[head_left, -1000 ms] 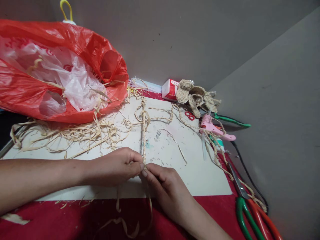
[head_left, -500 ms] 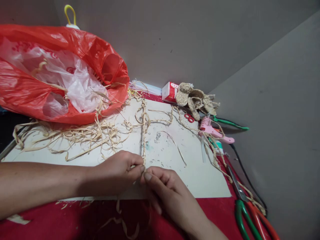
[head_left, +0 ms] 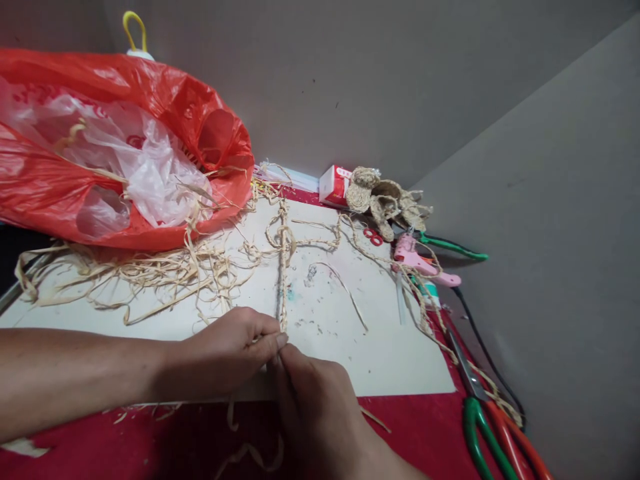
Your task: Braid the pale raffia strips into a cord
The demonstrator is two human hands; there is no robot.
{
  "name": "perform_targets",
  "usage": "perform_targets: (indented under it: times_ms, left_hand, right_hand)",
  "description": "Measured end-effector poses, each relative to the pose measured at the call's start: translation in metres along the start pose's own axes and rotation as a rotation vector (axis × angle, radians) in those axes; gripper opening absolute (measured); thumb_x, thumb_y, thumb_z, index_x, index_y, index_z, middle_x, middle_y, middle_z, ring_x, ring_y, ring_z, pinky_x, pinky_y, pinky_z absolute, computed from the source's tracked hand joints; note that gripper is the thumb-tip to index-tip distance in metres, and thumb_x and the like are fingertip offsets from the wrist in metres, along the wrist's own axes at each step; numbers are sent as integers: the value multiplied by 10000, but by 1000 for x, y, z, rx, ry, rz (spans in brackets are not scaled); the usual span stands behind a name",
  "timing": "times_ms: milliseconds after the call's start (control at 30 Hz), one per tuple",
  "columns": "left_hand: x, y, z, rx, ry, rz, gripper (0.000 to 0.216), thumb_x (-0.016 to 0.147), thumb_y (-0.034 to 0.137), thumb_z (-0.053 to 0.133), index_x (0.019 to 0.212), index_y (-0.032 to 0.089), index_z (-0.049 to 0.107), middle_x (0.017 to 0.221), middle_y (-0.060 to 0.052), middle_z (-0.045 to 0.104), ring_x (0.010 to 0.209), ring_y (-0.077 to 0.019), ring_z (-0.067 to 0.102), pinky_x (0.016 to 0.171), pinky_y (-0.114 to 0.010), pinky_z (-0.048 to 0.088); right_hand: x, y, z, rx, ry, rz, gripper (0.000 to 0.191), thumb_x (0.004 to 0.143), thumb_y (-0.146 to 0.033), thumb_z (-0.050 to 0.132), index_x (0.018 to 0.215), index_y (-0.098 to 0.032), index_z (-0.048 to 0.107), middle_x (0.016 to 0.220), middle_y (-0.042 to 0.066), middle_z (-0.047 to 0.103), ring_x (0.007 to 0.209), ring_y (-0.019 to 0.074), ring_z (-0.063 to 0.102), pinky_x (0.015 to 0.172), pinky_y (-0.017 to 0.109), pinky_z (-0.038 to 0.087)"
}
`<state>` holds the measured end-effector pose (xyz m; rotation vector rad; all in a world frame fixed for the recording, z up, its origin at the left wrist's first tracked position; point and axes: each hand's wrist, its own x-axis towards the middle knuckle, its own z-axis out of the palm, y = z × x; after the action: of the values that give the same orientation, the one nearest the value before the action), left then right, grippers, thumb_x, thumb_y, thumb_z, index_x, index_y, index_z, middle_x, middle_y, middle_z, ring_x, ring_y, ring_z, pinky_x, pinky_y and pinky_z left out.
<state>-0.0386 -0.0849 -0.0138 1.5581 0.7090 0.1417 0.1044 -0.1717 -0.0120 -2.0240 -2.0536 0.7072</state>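
A thin braid of pale straw-like fibre (head_left: 283, 280) runs down the white board (head_left: 400, 360) toward me. At its near end my left hand (head_left: 235, 343) pinches it between thumb and forefinger. My right hand (head_left: 320, 400) is closed just below, its fingertips touching the left thumb; it grips the loose strands under the braid, which are mostly hidden by the fingers. Farther up, a looped stretch of braid (head_left: 315, 243) crosses the straight one and trails off to the right.
Loose fibre strips (head_left: 165, 273) lie left, before a red plastic bag (head_left: 220, 100). At the right are scissors (head_left: 475, 387), a pink glue gun (head_left: 420, 260), green-handled pliers (head_left: 455, 245), woven pieces (head_left: 385, 200) and a red-white box (head_left: 334, 185). A grey wall (head_left: 310, 100) stands behind.
My right hand has turned over, so its back now faces up, and its fingers have closed in under the left thumb. A loose strip now shows right of my right wrist. The view has shifted slightly.
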Motion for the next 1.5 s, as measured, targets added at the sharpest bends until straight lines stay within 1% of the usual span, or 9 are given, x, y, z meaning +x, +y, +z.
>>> perform_targets:
  times_ms: [200, 400, 500, 600, 733, 867, 1000, 1100, 1500]
  left_hand:
    - [-1, 4, 1, -184, -2, -75, 288, 840, 328, 448, 630, 143, 516, 570, 38, 438, 556, -85, 395, 490, -198, 287]
    - [-1, 9, -6, -178, -1, -29, 243, 843, 320, 475, 711, 137, 562, 565, 57, 420, 531, -67, 353, 488, -179, 285]
    - [0, 12, -12, -163, -62, 42, 263, 864, 335, 466, 732, 130, 562, 562, 66, 398, 529, -60, 323, 488, -173, 263]
    - [-1, 15, -16, -168, -95, 55, 272, 879, 343, 451, 746, 128, 551, 526, 80, 347, 495, -57, 271, 464, -179, 223]
    - [-2, 16, -15, -159, -75, 63, 257, 886, 327, 442, 746, 135, 539, 520, 84, 330, 486, -59, 251, 459, -181, 215]
    - [-1, 16, -12, -131, -43, 153, 237, 886, 275, 440, 714, 140, 531, 570, 62, 432, 539, -63, 365, 538, -172, 312]
    - [1, 14, -11, -29, -68, 243, 293, 907, 252, 374, 688, 139, 532, 695, 6, 582, 668, -92, 494, 661, -195, 381]
    - [1, 13, -12, 149, 6, 246, 268, 889, 253, 410, 672, 144, 524, 637, 33, 507, 621, -83, 443, 607, -183, 352]
    - [-6, 29, -22, 454, -109, 181, 249, 899, 228, 374, 786, 148, 581, 643, 29, 505, 592, -90, 432, 576, -180, 348]
  right_hand:
    - [1, -15, -7, -127, -142, -33, 195, 850, -99, 427, 836, -168, 608, 656, 43, 690, 467, 122, 564, 428, 219, 266]
    - [-15, -9, 5, -43, -180, -435, 173, 783, -139, 512, 644, -187, 603, 557, 28, 634, 456, 142, 516, 432, 252, 313]
    - [-30, 1, -13, 153, -60, -394, 272, 871, -293, 477, 652, -218, 619, 513, -6, 578, 496, 141, 528, 491, 236, 392]
    - [-27, 12, -38, 350, 267, -150, 399, 962, -314, 334, 678, -208, 593, 560, 2, 565, 523, 129, 535, 525, 220, 423]
    - [1, 22, -49, 480, 403, -7, 225, 903, -355, 505, 975, -198, 649, 962, 70, 670, 885, 195, 609, 753, 272, 465]
    - [15, 20, -38, 712, 109, -10, 298, 911, -398, 489, 1077, -185, 615, 994, 76, 657, 947, 187, 593, 831, 291, 439]
    - [17, 13, -28, 1077, -333, 19, 333, 936, -468, 409, 894, -171, 555, 594, -45, 481, 452, 71, 395, 444, 196, 323]
    - [19, 15, -25, 1106, -341, 5, 337, 922, -471, 448, 807, -167, 541, 572, -70, 334, 466, 60, 275, 436, 189, 245]
    - [21, 27, -12, 1161, -348, 50, 435, 908, -474, 471, 596, -171, 461, 447, -76, 320, 398, 61, 219, 391, 226, 160]
